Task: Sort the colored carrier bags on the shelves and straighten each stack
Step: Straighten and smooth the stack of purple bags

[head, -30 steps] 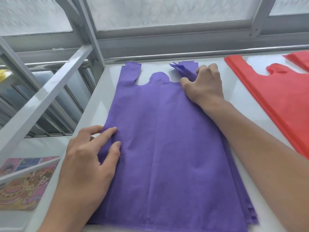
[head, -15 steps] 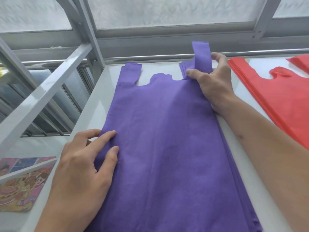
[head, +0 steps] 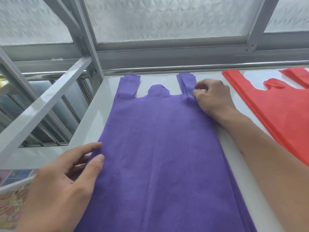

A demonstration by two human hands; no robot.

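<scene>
The purple stack (head: 158, 156) lies flat at the shelf's (head: 100, 104) left end, handles toward the back edge. The left hand (head: 66, 185) anchors its left edge, seemingly against sliding, fingers (head: 95, 164) loosely spread. The right hand (head: 214, 97), fingers curled, pinches the right handle's (head: 186, 82) base. The red stack (head: 275, 114) lies just beside.

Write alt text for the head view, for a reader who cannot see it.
Two bare hands straighten a purple bag stack on a white shelf: the left hand rests on its left edge, the right hand pinches its right handle. A red bag stack lies to the right.
</scene>
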